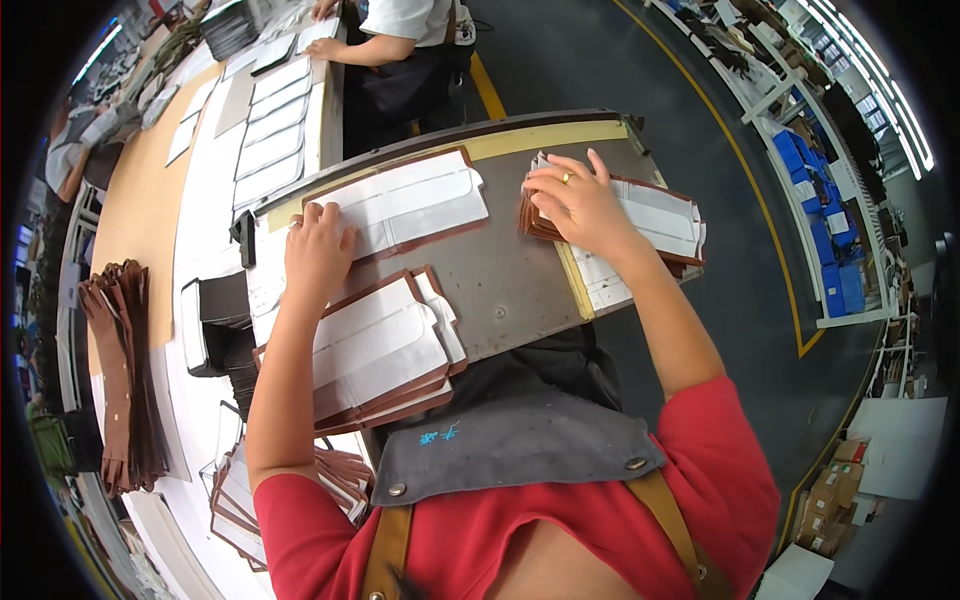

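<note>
A single brown leather piece with white lining (415, 205) lies flat on the grey work board (500, 275). My left hand (318, 250) presses flat on its left end, fingers spread. My right hand (580, 205), wearing a ring, rests with fingers spread on top of a stack of the same pieces (660, 222) at the board's right edge. Another stack of these pieces (385, 345) sits at the board's near left, under my left forearm.
More brown pieces lie in a pile (120, 375) at far left and a stack (240, 500) by my left elbow. A long table (150, 190) carries white panels (275, 130). Another person (400, 30) works at its far end. Blue bins (825, 230) line shelves at right.
</note>
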`<act>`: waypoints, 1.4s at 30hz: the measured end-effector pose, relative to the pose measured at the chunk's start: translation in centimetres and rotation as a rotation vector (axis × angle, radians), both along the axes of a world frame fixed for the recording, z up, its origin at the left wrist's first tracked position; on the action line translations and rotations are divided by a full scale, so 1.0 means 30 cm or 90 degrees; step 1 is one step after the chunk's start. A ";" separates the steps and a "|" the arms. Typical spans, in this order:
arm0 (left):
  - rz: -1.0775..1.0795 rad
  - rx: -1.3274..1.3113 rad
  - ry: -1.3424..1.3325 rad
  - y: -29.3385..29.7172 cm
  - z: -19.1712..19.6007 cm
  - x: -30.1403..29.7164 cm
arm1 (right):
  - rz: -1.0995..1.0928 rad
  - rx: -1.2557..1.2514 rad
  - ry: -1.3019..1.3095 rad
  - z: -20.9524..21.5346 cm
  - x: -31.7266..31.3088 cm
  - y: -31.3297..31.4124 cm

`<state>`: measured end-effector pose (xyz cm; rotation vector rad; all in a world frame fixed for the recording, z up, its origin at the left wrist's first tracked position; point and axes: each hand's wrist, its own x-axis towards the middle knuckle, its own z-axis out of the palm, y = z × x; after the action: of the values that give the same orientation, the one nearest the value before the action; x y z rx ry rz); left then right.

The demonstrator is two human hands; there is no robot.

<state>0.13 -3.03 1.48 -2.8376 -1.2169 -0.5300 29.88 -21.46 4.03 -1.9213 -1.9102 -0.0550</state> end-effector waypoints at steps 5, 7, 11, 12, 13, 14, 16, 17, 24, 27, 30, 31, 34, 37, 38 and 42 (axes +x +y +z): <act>0.019 -0.019 0.024 0.015 0.004 0.005 | 0.043 0.020 -0.011 0.021 -0.035 0.080; 0.021 -0.016 0.019 0.020 0.006 0.018 | 0.083 -0.002 0.009 0.010 -0.084 0.157; 0.070 -0.037 0.051 0.035 0.014 0.006 | 0.085 -0.117 -0.067 -0.046 -0.166 0.321; 0.066 0.005 0.050 0.039 0.001 -0.009 | 0.064 -0.147 -0.087 -0.061 -0.185 0.346; 0.062 0.047 0.049 0.044 -0.020 -0.024 | 0.055 -0.159 -0.107 -0.068 -0.188 0.359; 0.057 0.088 0.049 0.048 -0.032 -0.036 | 0.045 -0.172 -0.126 -0.069 -0.181 0.364; 0.062 0.016 0.072 0.035 -0.033 -0.035 | 0.024 -0.194 -0.147 -0.056 -0.177 0.359; 0.054 0.005 0.063 0.037 -0.042 -0.031 | 0.012 -0.199 -0.146 -0.048 -0.180 0.348; 0.039 0.008 0.041 0.057 -0.061 0.016 | 0.002 -0.145 -0.182 -0.077 -0.161 0.365; 0.031 0.030 0.016 0.061 -0.072 0.019 | 0.010 -0.104 -0.201 -0.091 -0.158 0.370; 0.020 0.040 -0.002 0.066 -0.076 0.023 | 0.022 -0.090 -0.230 -0.067 -0.173 0.361; 0.014 0.032 -0.005 0.061 -0.065 0.022 | 0.025 -0.094 -0.240 -0.055 -0.185 0.356; -0.005 0.065 -0.036 0.059 -0.064 0.020 | 0.025 -0.110 -0.159 -0.062 -0.199 0.351; -0.011 0.085 -0.045 0.054 -0.058 0.022 | 0.046 -0.069 -0.235 -0.084 -0.192 0.346; -0.011 0.085 -0.042 0.051 -0.055 0.024 | 0.042 -0.061 -0.257 -0.096 -0.188 0.343; -0.005 0.052 -0.025 0.041 -0.044 0.022 | 0.037 -0.052 -0.282 -0.109 -0.193 0.341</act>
<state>0.78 -1.80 0.16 -2.7782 -1.1614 -0.6248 24.10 -11.23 0.77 -2.0335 -2.2769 -0.4242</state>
